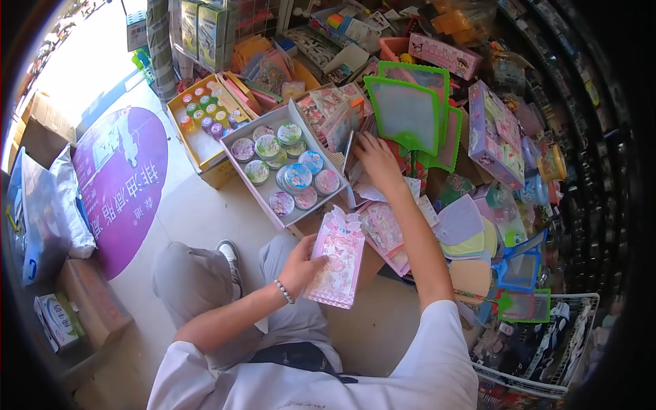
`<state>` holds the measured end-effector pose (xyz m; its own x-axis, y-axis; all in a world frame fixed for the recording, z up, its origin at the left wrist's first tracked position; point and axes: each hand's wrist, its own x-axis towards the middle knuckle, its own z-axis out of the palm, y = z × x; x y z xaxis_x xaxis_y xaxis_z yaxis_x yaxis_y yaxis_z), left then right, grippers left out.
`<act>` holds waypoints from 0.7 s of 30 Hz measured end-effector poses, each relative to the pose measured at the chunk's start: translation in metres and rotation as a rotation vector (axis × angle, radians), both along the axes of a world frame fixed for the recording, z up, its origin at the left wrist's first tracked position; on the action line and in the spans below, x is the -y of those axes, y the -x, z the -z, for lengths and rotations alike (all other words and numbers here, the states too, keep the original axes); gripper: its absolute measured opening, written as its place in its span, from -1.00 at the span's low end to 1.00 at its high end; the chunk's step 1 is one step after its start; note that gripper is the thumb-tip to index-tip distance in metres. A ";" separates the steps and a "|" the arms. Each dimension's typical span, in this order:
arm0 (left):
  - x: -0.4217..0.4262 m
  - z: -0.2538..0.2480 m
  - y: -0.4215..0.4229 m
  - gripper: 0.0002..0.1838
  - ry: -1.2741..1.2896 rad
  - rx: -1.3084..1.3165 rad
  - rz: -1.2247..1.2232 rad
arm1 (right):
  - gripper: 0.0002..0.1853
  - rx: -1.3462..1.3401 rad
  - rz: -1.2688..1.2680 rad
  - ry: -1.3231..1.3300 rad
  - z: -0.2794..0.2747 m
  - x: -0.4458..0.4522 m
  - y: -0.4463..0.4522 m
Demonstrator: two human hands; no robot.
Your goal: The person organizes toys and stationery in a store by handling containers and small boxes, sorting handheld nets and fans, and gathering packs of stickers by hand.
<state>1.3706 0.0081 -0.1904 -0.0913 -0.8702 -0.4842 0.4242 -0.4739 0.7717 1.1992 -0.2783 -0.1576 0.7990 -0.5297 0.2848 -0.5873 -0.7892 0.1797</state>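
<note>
My left hand is closed on a pink pack of printed cartoon sheets, thumb on top, held above my lap. Its top edge is wavy and its lower edge checkered. My right hand reaches forward among upright packs and cards beside the white box. Its fingers curl down at a thin dark-edged piece, and the tips are partly hidden. More pink packs lie below my right forearm. Close by, the white box holds several round tins with colorful lids.
A yellow box of small colorful jars stands left of the tins. Green-framed mesh paddles rise behind my right hand. A purple toy box and a wire basket are at right. Cartons stand at left, near a purple floor sticker.
</note>
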 end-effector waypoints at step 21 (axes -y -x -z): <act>0.003 -0.031 -0.020 -0.55 -0.214 -0.433 -0.139 | -0.69 -0.022 -0.336 -0.180 -0.024 0.042 0.028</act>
<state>1.3903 0.0050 -0.1596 -0.2135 -0.7736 -0.5966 0.7544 -0.5186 0.4025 1.1715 -0.3205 -0.1338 0.9413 -0.2773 0.1922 -0.2882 -0.9571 0.0306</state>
